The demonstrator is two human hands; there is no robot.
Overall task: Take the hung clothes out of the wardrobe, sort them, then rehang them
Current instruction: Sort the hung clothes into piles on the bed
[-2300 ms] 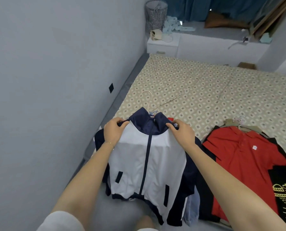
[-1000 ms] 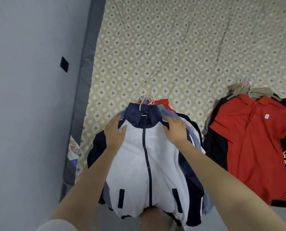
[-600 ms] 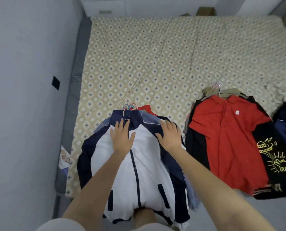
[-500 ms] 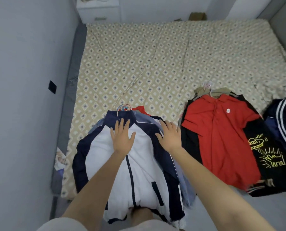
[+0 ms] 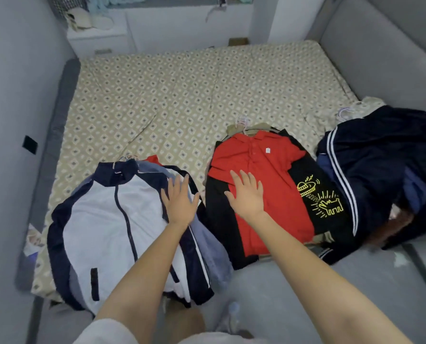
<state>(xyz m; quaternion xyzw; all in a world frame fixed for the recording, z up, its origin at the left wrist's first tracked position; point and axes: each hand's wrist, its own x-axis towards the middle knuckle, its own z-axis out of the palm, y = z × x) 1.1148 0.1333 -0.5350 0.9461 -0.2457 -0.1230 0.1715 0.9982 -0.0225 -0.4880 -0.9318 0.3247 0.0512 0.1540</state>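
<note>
The clothes lie in three heaps along the near edge of the bed (image 5: pixel 182 95). Each is kept on its hangers, which I take to be so they can go straight back on the rail. The left heap is topped by a white and navy jacket (image 5: pixel 112 219), zipped, with its collar pointing away and hanger hooks (image 5: pixel 126 158) poking out above it. The middle heap has a red polo shirt (image 5: pixel 264 175) on top. A black shirt with a yellow drawing (image 5: pixel 316 197) shows from under it on the side toward the third heap, a rumpled dark heap with white stripes (image 5: pixel 381 165) just beside it. The left hand (image 5: pixel 179 202) is spread flat, fingers straight, over the jacket shoulder nearest the middle heap, holding nothing. The right hand (image 5: pixel 246 194) is likewise wide and flat over the red polo shirt. Whether either palm presses the cloth I cannot tell. Sorting looks well along and rehanging not yet begun. A white bedside cabinet (image 5: pixel 95 38) stands beyond the bed's far left corner
</note>
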